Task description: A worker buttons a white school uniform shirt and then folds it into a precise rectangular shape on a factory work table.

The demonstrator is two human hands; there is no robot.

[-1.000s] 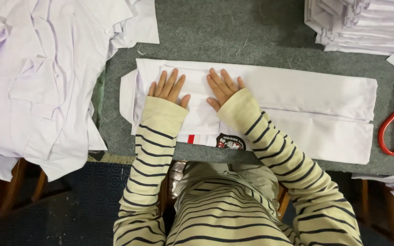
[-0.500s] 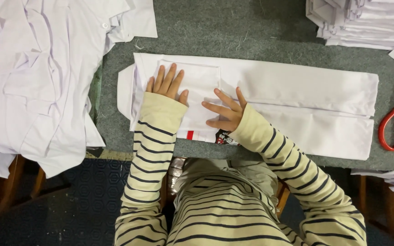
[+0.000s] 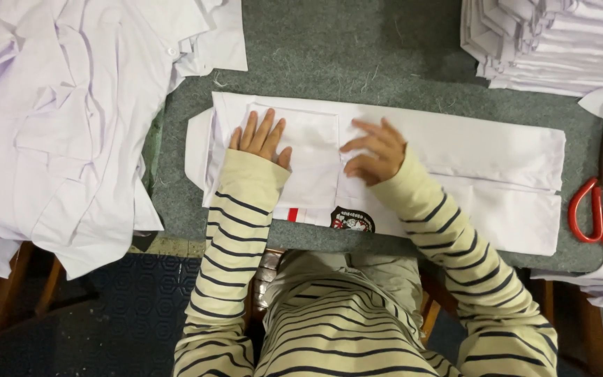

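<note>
- Head view: one folded white shirt [image 3: 455, 167] lies flat across the grey table [image 3: 357, 56], near its front edge.
- Left hand [image 3: 259, 136] presses on the shirt, fingers spread flat, gripping nothing.
- Right hand [image 3: 375, 150] rests on the shirt's middle, fingers loosely curled; whether they pinch cloth is unclear.
- One loose shirt pile [image 3: 57, 105] left, one folded stack [image 3: 553, 42] upper right.
- One pair of red scissors [image 3: 601, 209] sits at the right edge; bare table beyond the shirt.

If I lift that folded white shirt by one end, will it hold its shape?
Probably not. The folded white shirt looks like thin cloth, so it would likely droop and unfold. It seems light for its size. On the felt-like grey table cover it would likely bunch up when pushed, since the left hand lies flat on it.
</note>
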